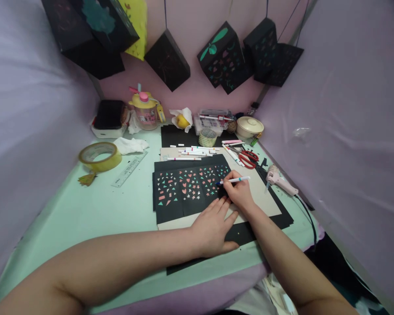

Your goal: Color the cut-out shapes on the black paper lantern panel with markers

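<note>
A sheet of black paper (pixel 170 212) with vertical folds lies in front of me, covered with small pink, green and white shapes such as hearts, stars and triangles. My right hand (pixel 239 190) grips a white marker (pixel 238 180), its dark tip against the right part of the sheet. Flat on the sheet's lower right edge rests my left hand (pixel 213 227), fingers spread and nothing in it. A pale board (pixel 262 192) lies beneath the sheet, with larger black paper (pixel 246 234) under that.
Several white markers (pixel 197 151) and red-handled scissors (pixel 248 159) lie behind the sheet. A glue gun (pixel 280 181) with its cord is at right. Yellow tape (pixel 113 159) and a ruler (pixel 129 169) are at left. A drink bottle (pixel 146 111) stands behind. Black boxes (pixel 167 61) hang above.
</note>
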A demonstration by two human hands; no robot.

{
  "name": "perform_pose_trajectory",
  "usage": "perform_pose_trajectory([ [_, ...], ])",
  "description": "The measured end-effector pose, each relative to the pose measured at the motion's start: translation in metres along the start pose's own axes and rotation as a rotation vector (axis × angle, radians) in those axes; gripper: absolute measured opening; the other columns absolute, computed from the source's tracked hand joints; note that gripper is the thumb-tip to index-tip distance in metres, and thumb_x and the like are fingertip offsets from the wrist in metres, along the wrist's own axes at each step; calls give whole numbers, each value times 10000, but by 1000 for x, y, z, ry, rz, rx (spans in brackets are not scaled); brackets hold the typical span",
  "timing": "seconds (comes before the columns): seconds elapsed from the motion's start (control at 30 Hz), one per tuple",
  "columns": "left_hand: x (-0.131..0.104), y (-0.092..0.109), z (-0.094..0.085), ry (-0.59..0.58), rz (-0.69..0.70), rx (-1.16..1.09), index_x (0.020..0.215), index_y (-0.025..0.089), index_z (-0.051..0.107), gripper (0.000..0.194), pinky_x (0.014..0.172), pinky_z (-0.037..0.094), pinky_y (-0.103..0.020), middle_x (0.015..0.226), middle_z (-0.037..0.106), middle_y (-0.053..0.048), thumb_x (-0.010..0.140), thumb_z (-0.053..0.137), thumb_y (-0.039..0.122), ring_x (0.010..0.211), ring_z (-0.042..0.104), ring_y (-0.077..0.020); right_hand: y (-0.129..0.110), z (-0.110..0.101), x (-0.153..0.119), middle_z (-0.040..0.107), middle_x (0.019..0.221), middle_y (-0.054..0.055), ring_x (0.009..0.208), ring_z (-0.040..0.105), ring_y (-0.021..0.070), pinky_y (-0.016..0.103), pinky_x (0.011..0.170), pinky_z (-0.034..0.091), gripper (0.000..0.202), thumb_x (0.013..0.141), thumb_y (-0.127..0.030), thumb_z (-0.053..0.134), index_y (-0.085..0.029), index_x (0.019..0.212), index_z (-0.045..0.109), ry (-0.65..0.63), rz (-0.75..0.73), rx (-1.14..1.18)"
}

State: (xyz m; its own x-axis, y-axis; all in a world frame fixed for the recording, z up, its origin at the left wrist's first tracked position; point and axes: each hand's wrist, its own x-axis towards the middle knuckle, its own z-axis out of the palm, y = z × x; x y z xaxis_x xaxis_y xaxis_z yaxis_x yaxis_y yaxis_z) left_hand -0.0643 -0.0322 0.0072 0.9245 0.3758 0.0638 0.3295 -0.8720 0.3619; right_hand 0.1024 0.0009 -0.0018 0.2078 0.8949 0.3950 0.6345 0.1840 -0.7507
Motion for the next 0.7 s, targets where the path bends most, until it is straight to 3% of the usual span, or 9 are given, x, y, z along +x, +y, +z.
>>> perform_pose_trajectory([
  [0.7,-3,-1,1,29,5,10,1413,148,324,797,1117,185,-468,1522,157,-199,812,487,644,1394,153,-353,4,3,1,481,549,-49,523,451,112,234,523,356,90,739,-187,494,-203,650,484,-5,-12,7],
])
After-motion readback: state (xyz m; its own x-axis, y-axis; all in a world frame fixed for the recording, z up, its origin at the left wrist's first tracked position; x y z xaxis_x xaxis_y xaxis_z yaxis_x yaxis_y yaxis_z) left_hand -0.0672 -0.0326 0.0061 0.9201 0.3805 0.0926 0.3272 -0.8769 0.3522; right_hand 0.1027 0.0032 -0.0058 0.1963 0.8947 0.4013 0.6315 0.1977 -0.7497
